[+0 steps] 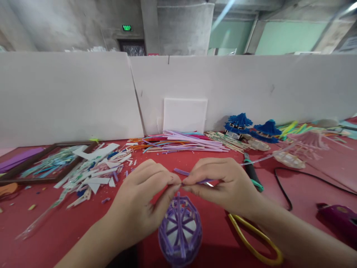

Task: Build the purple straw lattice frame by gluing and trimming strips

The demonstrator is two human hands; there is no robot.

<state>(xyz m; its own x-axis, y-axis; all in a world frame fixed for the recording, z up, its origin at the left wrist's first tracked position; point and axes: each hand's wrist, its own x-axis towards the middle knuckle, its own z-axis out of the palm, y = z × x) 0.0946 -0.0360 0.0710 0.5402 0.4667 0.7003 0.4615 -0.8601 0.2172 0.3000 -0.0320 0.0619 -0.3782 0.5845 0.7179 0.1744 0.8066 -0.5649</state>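
My left hand [147, 193] and my right hand [223, 182] meet in the middle, thumbs and forefingers pinched tip to tip. Between them is a thin purple pipe cleaner [203, 181], mostly covered by the fingers; another purple end [182, 171] sticks out beside my right forefinger. A bit of shiny metal [209, 183] shows under the right fingers. Below the hands stands a round purple pipe-cleaner frame [180, 230] with spokes over a white base, apart from the fingertips. A yellow looped handle [258, 242] lies beneath my right forearm, its other end hidden.
A bundle of coloured pipe cleaners [192, 143] lies at the back. White scraps [100, 171] and a brown frame [41, 180] are at left. At right are blue-roofed models [239, 124], a green-and-black-handled tool [252, 173], a black cord [281, 188] and a purple glue gun [340, 219].
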